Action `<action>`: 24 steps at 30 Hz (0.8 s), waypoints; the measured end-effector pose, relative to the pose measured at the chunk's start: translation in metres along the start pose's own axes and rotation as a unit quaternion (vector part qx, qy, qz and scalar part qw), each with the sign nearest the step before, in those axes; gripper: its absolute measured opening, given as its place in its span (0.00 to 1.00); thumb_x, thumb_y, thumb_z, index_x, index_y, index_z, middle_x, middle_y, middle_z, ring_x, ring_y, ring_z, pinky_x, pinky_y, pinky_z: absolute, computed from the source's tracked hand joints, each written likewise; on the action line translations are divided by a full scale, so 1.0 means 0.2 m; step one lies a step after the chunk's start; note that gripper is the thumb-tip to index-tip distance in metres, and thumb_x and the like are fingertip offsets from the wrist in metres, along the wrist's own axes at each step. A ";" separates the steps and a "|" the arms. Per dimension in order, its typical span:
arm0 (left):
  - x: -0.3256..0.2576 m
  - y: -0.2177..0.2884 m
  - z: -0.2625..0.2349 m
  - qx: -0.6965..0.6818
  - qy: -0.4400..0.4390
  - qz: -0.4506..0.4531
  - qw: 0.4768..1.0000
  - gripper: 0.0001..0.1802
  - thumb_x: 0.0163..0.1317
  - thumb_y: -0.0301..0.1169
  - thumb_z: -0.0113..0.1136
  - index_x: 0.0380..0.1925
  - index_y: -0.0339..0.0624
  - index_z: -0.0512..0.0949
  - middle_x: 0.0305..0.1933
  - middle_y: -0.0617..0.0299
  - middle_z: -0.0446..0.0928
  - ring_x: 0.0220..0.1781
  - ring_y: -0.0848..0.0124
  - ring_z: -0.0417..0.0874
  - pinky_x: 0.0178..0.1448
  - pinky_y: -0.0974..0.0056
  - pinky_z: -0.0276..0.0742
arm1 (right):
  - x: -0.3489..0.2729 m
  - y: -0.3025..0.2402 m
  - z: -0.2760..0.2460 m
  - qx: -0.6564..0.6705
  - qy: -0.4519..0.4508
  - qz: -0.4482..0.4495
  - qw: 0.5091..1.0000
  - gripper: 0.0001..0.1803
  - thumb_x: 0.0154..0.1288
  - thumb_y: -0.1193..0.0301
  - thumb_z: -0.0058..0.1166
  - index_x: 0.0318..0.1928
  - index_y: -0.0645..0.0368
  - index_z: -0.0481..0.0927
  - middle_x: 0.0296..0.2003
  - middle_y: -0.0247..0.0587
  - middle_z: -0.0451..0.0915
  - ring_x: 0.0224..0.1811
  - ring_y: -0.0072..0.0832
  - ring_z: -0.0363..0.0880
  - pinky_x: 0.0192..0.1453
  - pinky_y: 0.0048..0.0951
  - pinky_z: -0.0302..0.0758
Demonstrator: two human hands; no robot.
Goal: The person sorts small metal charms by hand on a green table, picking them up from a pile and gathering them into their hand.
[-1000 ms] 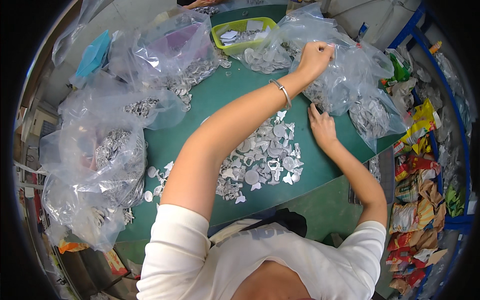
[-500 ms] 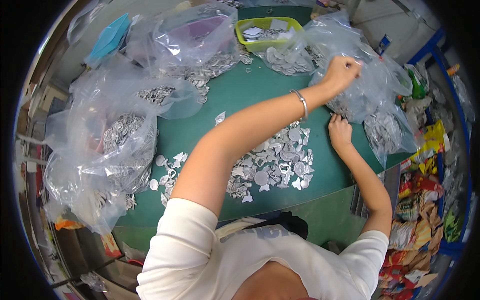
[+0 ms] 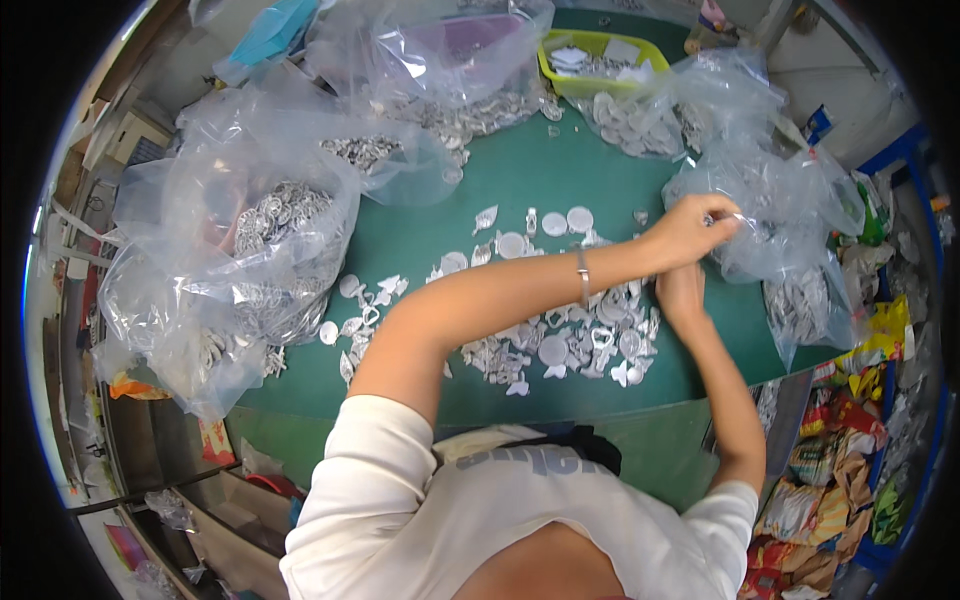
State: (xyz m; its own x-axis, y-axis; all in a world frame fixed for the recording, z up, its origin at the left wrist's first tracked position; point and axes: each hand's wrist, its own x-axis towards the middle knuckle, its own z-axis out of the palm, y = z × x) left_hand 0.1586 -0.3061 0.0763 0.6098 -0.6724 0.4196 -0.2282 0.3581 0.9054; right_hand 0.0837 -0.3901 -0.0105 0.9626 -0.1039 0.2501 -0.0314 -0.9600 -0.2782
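My left hand (image 3: pixel 688 234), with a bracelet on its wrist, reaches across the green table to the right. Its fingers are closed in a pinch at the near edge of a clear plastic bag (image 3: pixel 765 190); what they hold is too small to make out. Just below it is my right hand (image 3: pixel 682 292), its fingers hidden behind the left one. Beneath my left forearm lies a spread of small flat silver metal pieces (image 3: pixel 553 349), some round, some butterfly-shaped. Another few silver pieces (image 3: pixel 352 326) lie left of my elbow.
Large clear bags of silver pieces (image 3: pixel 275 225) crowd the table's left side. A yellow-green basket (image 3: pixel 655 62) with pieces and white cards stands at the back. A smaller bag of pieces (image 3: pixel 797 308) lies at the right edge, near a rack of colourful packages (image 3: pixel 850 420).
My left hand has come down and nearer, from above the clear bag to just over my right hand, which it now partly covers. The whole view has shifted slightly.
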 end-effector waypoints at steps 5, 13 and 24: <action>-0.31 0.21 -0.18 0.048 0.045 -0.032 0.997 0.18 0.63 0.33 0.50 0.53 0.44 0.71 0.36 0.62 0.76 0.30 0.78 0.72 0.31 0.75 0.69 | 0.13 -0.11 -0.03 0.154 0.011 -0.051 0.987 0.18 0.54 0.78 0.45 0.47 0.64 0.73 0.46 0.54 0.75 0.44 0.49 0.76 0.46 0.42 0.73; -0.96 0.27 -0.44 -0.469 0.269 -0.350 0.765 0.19 0.65 0.36 0.46 0.53 0.40 0.67 0.41 0.57 0.73 0.33 0.73 0.72 0.27 0.74 0.69 | -0.10 -0.28 0.00 0.218 -0.006 -0.103 0.970 0.17 0.62 0.78 0.41 0.50 0.55 0.76 0.44 0.44 0.78 0.39 0.40 0.78 0.38 0.35 0.75; -1.24 0.26 -0.25 -0.657 0.267 -0.248 0.660 0.24 0.65 0.40 0.41 0.57 0.37 0.63 0.66 0.47 0.56 0.67 0.51 0.57 0.67 0.46 0.55 | -0.34 -0.54 -0.10 0.927 -0.128 0.269 0.228 0.24 0.69 0.56 0.38 0.50 0.64 0.71 0.42 0.46 0.74 0.40 0.33 0.71 0.42 0.30 0.69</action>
State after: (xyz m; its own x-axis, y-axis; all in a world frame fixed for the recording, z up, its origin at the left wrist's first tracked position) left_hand 0.0333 -0.0874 0.0162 0.6225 -0.7196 -0.3076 0.7411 0.6684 -0.0636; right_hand 0.0162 -0.2846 0.0221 0.9456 0.1689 -0.2781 -0.2236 0.9583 -0.1781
